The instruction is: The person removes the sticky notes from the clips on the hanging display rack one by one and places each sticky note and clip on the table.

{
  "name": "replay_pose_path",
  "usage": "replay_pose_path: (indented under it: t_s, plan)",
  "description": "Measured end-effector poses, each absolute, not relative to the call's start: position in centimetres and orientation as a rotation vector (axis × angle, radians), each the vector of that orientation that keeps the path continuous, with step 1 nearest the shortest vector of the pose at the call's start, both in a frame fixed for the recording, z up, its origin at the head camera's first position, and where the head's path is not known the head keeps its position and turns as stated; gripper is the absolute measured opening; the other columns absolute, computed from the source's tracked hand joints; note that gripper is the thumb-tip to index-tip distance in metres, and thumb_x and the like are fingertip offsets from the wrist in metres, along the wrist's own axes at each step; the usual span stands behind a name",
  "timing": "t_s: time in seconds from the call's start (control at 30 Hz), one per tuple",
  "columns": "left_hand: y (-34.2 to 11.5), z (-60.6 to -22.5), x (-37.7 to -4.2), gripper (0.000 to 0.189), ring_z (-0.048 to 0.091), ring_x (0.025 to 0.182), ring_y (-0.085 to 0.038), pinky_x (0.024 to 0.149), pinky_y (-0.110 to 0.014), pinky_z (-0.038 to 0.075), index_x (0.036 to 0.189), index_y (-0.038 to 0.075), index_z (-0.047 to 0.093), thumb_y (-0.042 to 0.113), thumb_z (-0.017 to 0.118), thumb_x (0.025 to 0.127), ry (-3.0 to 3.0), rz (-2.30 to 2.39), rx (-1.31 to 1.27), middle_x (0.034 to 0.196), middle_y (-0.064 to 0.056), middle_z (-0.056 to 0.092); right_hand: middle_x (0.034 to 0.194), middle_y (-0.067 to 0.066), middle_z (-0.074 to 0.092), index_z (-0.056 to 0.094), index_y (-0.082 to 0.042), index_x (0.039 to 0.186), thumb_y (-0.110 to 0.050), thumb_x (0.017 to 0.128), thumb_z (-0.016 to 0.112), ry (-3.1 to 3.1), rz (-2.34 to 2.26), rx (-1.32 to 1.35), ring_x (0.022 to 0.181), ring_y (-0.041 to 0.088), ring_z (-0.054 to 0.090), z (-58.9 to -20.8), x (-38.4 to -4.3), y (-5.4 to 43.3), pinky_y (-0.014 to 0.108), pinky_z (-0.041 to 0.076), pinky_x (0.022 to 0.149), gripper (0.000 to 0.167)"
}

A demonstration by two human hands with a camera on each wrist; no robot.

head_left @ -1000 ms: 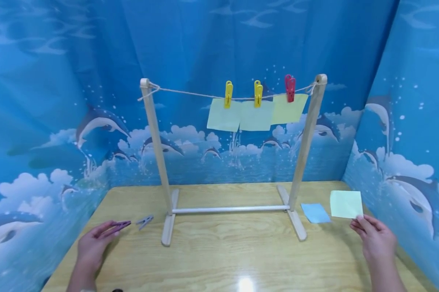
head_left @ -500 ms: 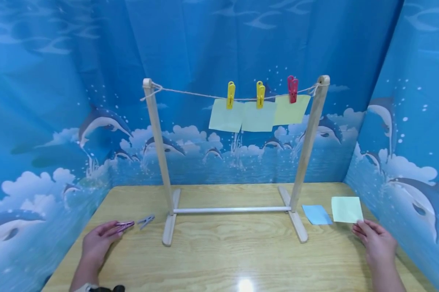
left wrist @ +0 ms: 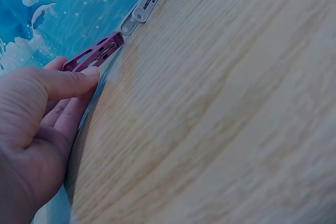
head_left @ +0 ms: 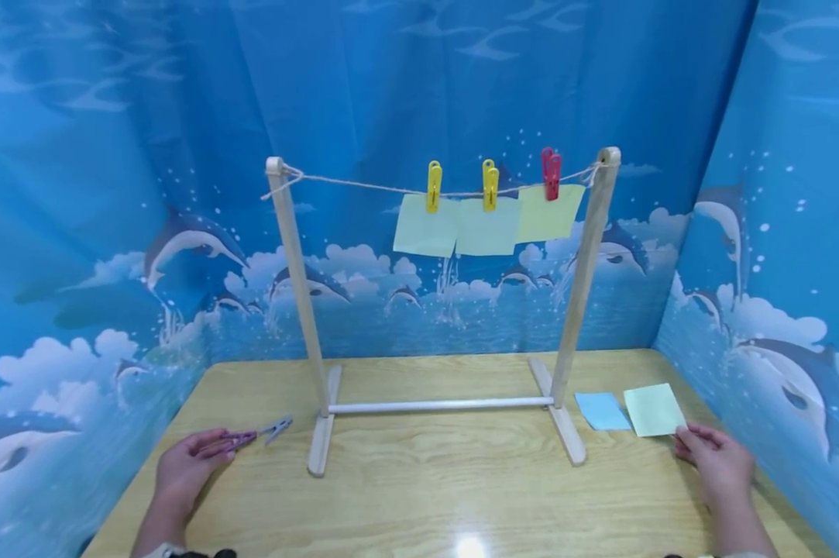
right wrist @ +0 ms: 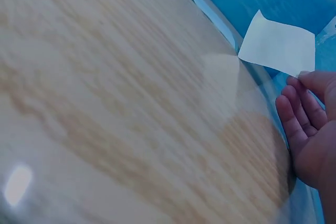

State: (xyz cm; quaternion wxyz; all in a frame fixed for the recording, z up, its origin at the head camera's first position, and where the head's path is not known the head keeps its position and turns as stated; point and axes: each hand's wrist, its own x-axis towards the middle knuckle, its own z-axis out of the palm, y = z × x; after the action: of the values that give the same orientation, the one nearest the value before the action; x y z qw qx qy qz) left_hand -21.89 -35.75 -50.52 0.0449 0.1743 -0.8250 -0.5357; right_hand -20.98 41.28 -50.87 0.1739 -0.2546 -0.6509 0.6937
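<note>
At the table's left side my left hand (head_left: 185, 469) pinches a purple clothespin (head_left: 240, 439) between thumb and fingers. Its far tip is right at a grey clothespin (head_left: 276, 428) that lies on the wood; the left wrist view shows the purple one (left wrist: 94, 53) end to end with the grey one (left wrist: 142, 11). On the right, my right hand (head_left: 719, 465) holds a pale green paper square (head_left: 655, 410) by its near right corner. In the right wrist view this paper (right wrist: 278, 45) tilts up, one corner close to a light blue paper square (right wrist: 211, 15) on the table.
A wooden rack with two posts (head_left: 297, 287) and a low white bar (head_left: 440, 404) stands mid-table. From its string (head_left: 363, 184) hang two pale green papers (head_left: 426, 226) under yellow clothespins (head_left: 434, 186) and a yellow paper (head_left: 548, 217) under a red clothespin (head_left: 551, 174). Blue dolphin-print cloth surrounds the table.
The pale green paper in my right hand has come down and turned, nearer the blue square. My left hand has shifted slightly right and down, bringing the purple clothespin to the grey one.
</note>
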Motion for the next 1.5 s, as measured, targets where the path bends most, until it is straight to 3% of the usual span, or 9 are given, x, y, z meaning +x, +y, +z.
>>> replay_pose_path:
  t_s: [0.2, 0.37, 0.43, 0.6, 0.87, 1.0, 1.2, 1.4, 1.5]
  plan:
    - [-35.7, -50.9, -21.9, 0.063, 0.065, 0.077, 0.004, 0.071, -0.011, 0.052, 0.132, -0.009, 0.051, 0.005, 0.080, 0.078, -2.489, -1.682, 0.483, 0.105, -0.011, 0.072, 0.065, -0.025, 0.060, 0.067, -0.016, 0.097, -0.018, 0.091, 0.070, -2.060, 1.701, -0.831, 0.058, 0.002, 0.065, -50.6, -21.1, 41.2, 0.017, 0.055, 0.055, 0.007]
    - [-35.5, -50.8, -21.8, 0.062, 0.065, 0.076, 0.004, 0.071, -0.012, 0.052, 0.131, -0.010, 0.051, 0.003, 0.079, 0.078, -2.511, -1.642, 0.466, 0.109, -0.018, 0.070, 0.068, -0.022, 0.060, 0.062, 0.001, 0.125, -0.030, 0.091, 0.068, -2.299, 1.360, -0.880, 0.061, -0.009, 0.051, -50.8, -21.5, 41.7, 0.021, 0.048, 0.066, 0.046]
    - [-35.4, -50.7, -21.8, 0.062, 0.065, 0.075, 0.005, 0.070, -0.011, 0.051, 0.131, -0.010, 0.051, 0.004, 0.080, 0.078, -2.522, -1.623, 0.463, 0.110, -0.019, 0.069, 0.072, -0.013, 0.066, 0.063, 0.001, 0.123, -0.033, 0.091, 0.068, -2.380, 1.219, -0.859, 0.063, -0.011, 0.044, -51.2, -21.6, 42.0, 0.028, 0.043, 0.074, 0.048]
    - [-35.1, -50.6, -21.7, 0.063, 0.064, 0.075, 0.005, 0.069, -0.007, 0.049, 0.130, -0.008, 0.053, 0.009, 0.082, 0.077, -2.554, -1.563, 0.452, 0.109, -0.018, 0.069, 0.079, 0.004, 0.072, 0.065, 0.003, 0.118, -0.026, 0.090, 0.069, -2.442, 1.055, -0.793, 0.061, -0.012, 0.041, -51.8, -21.7, 42.2, 0.031, 0.040, 0.074, 0.041]
    - [-34.9, -50.5, -21.4, 0.064, 0.063, 0.074, 0.007, 0.068, -0.003, 0.042, 0.129, -0.006, 0.056, 0.018, 0.084, 0.077, -2.597, -1.464, 0.464, 0.102, -0.013, 0.072, 0.083, 0.016, 0.070, 0.065, 0.008, 0.111, -0.017, 0.088, 0.067, -2.474, 0.964, -0.763, 0.073, 0.026, 0.060, -51.9, -21.9, 41.5, 0.037, 0.042, 0.068, 0.035]
    - [-34.8, -50.6, -21.2, 0.064, 0.062, 0.074, 0.007, 0.068, -0.004, 0.043, 0.128, -0.007, 0.057, 0.018, 0.084, 0.076, -2.584, -1.458, 0.475, 0.103, -0.014, 0.072, 0.082, 0.017, 0.070, 0.063, 0.009, 0.112, -0.016, 0.087, 0.068, -2.459, 0.967, -0.780, 0.067, 0.021, 0.058, -52.0, -22.1, 41.3, 0.038, 0.041, 0.069, 0.036]
    - [-35.1, -50.5, -20.6, 0.063, 0.060, 0.072, 0.009, 0.066, -0.003, 0.042, 0.126, -0.006, 0.060, 0.021, 0.086, 0.075, -2.542, -1.400, 0.549, 0.101, -0.012, 0.073, 0.074, 0.002, 0.067, 0.064, 0.008, 0.114, -0.018, 0.088, 0.072, -2.397, 1.041, -0.740, 0.058, -0.008, 0.045, -51.8, -22.0, 40.7, 0.016, 0.041, 0.058, 0.038]
    - [-35.0, -49.7, -20.2, 0.061, 0.060, 0.071, 0.010, 0.066, -0.008, 0.049, 0.127, -0.006, 0.058, 0.019, 0.084, 0.077, -2.480, -1.475, 0.577, 0.103, -0.013, 0.072, 0.070, -0.025, 0.054, 0.065, 0.005, 0.116, -0.023, 0.088, 0.074, -2.326, 1.129, -0.683, 0.061, -0.011, 0.047, -50.8, -21.4, 39.8, 0.010, 0.044, 0.053, 0.041]
    - [-34.7, -48.8, -20.2, 0.063, 0.060, 0.074, 0.011, 0.068, -0.014, 0.053, 0.129, -0.002, 0.059, 0.021, 0.085, 0.076, -2.438, -1.575, 0.571, 0.106, -0.007, 0.072, 0.071, -0.030, 0.053, 0.066, 0.003, 0.118, -0.029, 0.086, 0.076, -2.286, 1.187, -0.669, 0.064, -0.010, 0.049, -50.1, -21.2, 38.9, 0.010, 0.045, 0.054, 0.046]
